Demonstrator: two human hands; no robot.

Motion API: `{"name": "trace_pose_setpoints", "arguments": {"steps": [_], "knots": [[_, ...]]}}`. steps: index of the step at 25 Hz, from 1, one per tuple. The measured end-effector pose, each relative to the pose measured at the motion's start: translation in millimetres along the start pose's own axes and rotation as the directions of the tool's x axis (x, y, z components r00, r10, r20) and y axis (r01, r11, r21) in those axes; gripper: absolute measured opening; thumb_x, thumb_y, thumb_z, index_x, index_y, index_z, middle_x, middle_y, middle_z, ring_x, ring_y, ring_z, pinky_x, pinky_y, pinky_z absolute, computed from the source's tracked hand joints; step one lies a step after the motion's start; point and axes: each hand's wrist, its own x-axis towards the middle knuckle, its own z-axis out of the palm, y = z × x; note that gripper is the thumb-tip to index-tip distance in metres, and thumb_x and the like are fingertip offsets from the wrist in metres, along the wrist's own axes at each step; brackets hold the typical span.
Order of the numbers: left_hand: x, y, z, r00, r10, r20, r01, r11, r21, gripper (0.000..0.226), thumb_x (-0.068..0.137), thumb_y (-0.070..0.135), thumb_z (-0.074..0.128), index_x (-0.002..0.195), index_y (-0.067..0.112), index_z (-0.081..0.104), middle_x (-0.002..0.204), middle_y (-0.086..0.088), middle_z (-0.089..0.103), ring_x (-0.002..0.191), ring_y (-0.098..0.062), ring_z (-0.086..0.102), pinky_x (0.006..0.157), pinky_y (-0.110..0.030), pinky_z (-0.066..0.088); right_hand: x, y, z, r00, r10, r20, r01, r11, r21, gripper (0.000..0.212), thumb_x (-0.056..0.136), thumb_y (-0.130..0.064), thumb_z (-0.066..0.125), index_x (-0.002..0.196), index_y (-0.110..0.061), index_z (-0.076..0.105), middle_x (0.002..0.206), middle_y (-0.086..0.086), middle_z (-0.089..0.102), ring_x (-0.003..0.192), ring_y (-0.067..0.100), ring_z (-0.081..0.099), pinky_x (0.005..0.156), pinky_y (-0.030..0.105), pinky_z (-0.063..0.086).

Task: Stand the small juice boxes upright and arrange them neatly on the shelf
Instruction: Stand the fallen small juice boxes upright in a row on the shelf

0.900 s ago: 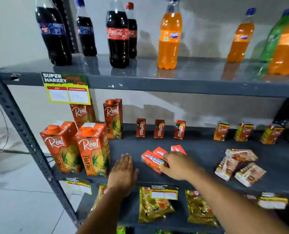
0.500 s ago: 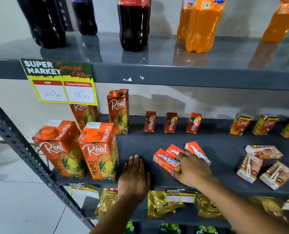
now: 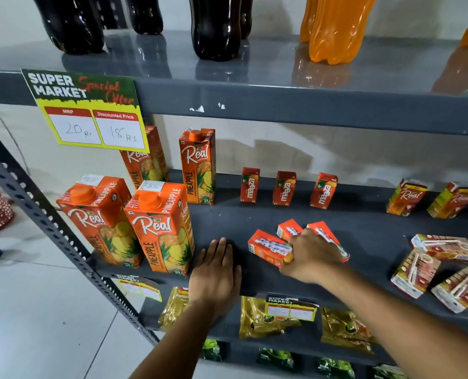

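The right hand point(image 3: 313, 255) lies curled over three red juice boxes point(image 3: 268, 248) fallen flat mid-shelf point(image 3: 227, 220), their long axes running front-left to back-right beneath its fingers, though I cannot tell if it grips one, while the left hand point(image 3: 216, 272) rests flat and open just beside them.

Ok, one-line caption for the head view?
Right hand reaches over three red juice boxes lying flat on the grey shelf; left hand rests flat beside them.
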Motion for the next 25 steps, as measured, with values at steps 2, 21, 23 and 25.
{"name": "trace_pose_setpoints", "arguments": {"steps": [2,21,23,25], "knots": [[-1.4,1.7,1.3,1.000,-0.022,0.005,0.022,1.000,0.005,0.061,0.092,0.042,0.027,0.135,0.004,0.048,0.144,-0.015,0.045,0.134,-0.031,0.040,0.109,-0.045,0.031,7.2,5.1,-16.3,0.988,-0.131,-0.088,0.138,0.987,0.080,0.049,0.072,-0.038,0.073,0.117,-0.029,0.056,0.118,-0.001,0.050,0.101,0.024,0.058,0.077,0.039,0.052],[-1.2,5.6,1.9,0.999,-0.040,0.009,0.039,0.997,0.065,0.058,0.093,0.040,0.030,0.133,0.003,0.049,0.143,-0.016,0.047,0.133,-0.031,0.042,0.108,-0.046,0.033,19.6,5.0,-55.9,0.691,-0.721,-0.053,0.660,0.659,-0.361,0.052,0.092,-0.010,0.058,0.139,-0.028,0.044,0.117,0.007,0.053,0.093,0.026,0.058,0.063,0.041,0.052],[-1.3,5.9,1.5,0.999,-0.040,0.011,0.039,0.997,0.062,0.059,0.093,0.040,0.029,0.133,0.003,0.049,0.143,-0.016,0.047,0.133,-0.032,0.042,0.108,-0.046,0.033,18.9,2.2,-57.3,0.695,-0.718,-0.046,0.657,0.660,-0.364,0.054,0.091,-0.009,0.059,0.139,-0.028,0.045,0.118,0.007,0.053,0.092,0.025,0.057,0.063,0.039,0.051],[-1.2,6.2,1.0,0.999,-0.038,0.009,0.038,0.997,0.063,0.059,0.093,0.041,0.028,0.133,0.003,0.049,0.143,-0.016,0.047,0.133,-0.031,0.041,0.108,-0.045,0.032,19.7,1.7,-58.6,0.707,-0.707,-0.021,0.652,0.663,-0.368,0.058,0.089,-0.009,0.061,0.141,-0.028,0.043,0.122,0.007,0.051,0.097,0.025,0.056,0.065,0.038,0.050]]}}
